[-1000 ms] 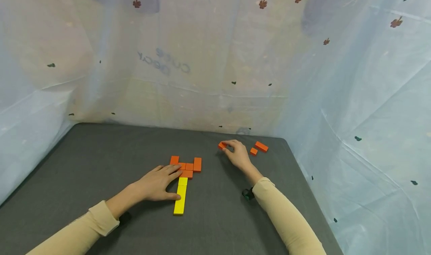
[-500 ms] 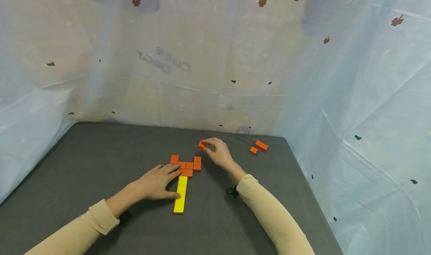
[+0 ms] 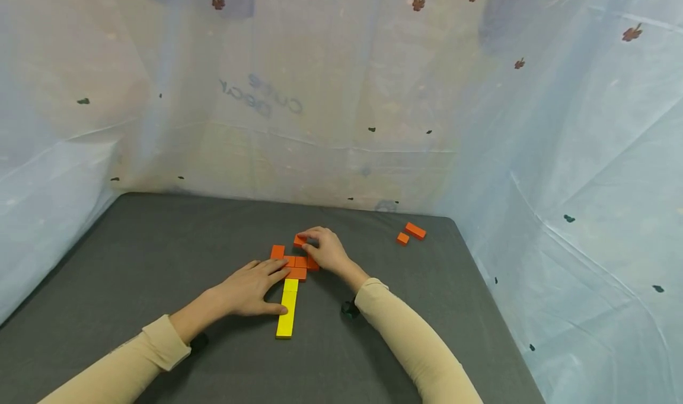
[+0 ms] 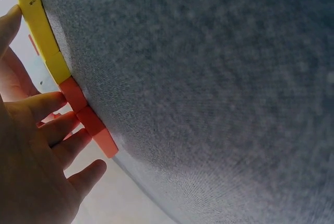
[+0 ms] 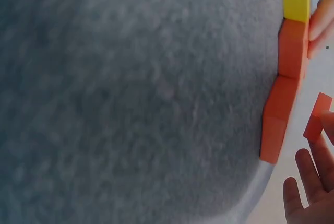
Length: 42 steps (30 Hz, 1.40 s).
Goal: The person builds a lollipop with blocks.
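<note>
My right hand (image 3: 326, 251) pinches a small orange block (image 3: 299, 241) between thumb and fingers, just beyond the joined orange blocks (image 3: 296, 273). The right wrist view shows that pinched block (image 5: 316, 119) apart from the arrangement. A yellow strip (image 3: 285, 321) of blocks runs toward me from the orange group, touching it. My left hand (image 3: 248, 288) rests with spread fingers on the left of the orange blocks, its thumb against the yellow strip. In the left wrist view, its fingertips touch the orange row (image 4: 90, 119). The left fingers hide some blocks; the right hand partly covers the rightmost one.
Two loose orange pieces lie at the back right of the dark table (image 3: 400, 333): a longer block (image 3: 415, 231) and a small cube (image 3: 402, 238). Pale plastic sheeting (image 3: 299, 166) hangs behind the table and along its right side.
My right hand has carried the small orange block leftward from near the loose pieces to just behind the arrangement. My left hand stays in place on the blocks.
</note>
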Each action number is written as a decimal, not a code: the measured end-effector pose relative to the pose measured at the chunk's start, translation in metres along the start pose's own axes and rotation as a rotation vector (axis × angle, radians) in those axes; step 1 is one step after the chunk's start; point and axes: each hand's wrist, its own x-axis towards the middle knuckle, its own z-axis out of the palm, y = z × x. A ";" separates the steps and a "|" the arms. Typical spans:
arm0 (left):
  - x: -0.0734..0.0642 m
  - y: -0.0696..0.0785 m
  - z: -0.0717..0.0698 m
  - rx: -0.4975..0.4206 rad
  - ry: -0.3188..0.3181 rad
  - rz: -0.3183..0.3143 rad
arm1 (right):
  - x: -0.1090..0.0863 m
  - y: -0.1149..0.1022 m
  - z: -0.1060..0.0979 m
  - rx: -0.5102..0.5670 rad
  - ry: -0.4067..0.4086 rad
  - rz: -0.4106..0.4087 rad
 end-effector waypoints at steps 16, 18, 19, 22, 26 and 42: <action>0.001 -0.003 0.004 0.017 0.020 0.010 | 0.007 -0.005 0.016 -0.046 -0.090 -0.041; 0.001 -0.003 0.004 0.018 0.018 0.009 | 0.007 -0.005 0.016 -0.048 -0.095 -0.043; 0.001 -0.003 0.004 0.015 0.018 0.009 | 0.007 -0.005 0.017 -0.048 -0.098 -0.043; 0.001 -0.003 0.004 0.011 0.017 0.008 | 0.007 -0.005 0.017 -0.057 -0.105 -0.044; 0.000 -0.003 0.004 0.009 0.017 0.005 | 0.007 -0.005 0.017 -0.066 -0.111 -0.045; 0.001 -0.003 0.003 0.006 0.009 0.008 | 0.002 0.001 0.005 0.025 -0.074 -0.044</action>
